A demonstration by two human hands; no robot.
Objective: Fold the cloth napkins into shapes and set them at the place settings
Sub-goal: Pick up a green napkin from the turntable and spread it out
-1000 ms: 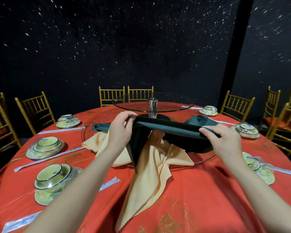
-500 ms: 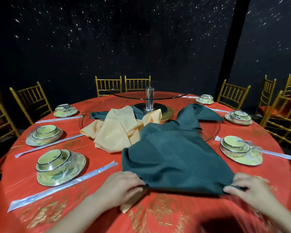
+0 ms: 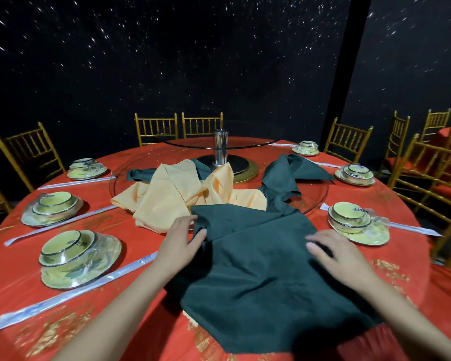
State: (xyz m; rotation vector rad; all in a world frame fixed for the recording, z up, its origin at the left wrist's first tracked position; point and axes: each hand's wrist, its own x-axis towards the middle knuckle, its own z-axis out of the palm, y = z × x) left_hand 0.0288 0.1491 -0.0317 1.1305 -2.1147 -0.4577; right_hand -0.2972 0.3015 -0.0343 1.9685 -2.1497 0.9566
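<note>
Head view:
- Dark green napkin (image 3: 258,277) lying spread on red table (image 3: 401,269), under and between both hands.
- Left hand (image 3: 179,241) resting at napkin's left edge, fingers straight, thumb lying on cloth, gripping nothing.
- Right hand (image 3: 339,254) pressing flat on napkin's right side, fingers spread, slightly blurred.
- Yellow napkins (image 3: 172,196) lying crumpled just beyond left hand.
- Bowl set (image 3: 354,222) sitting beyond right hand.

Right hand (image 3: 341,259) motion-blurred, peach napkin (image 3: 182,201) partly under green napkin (image 3: 258,269)

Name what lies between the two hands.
In the head view, the dark green napkin spans the stretch between the left hand and right hand.
</note>
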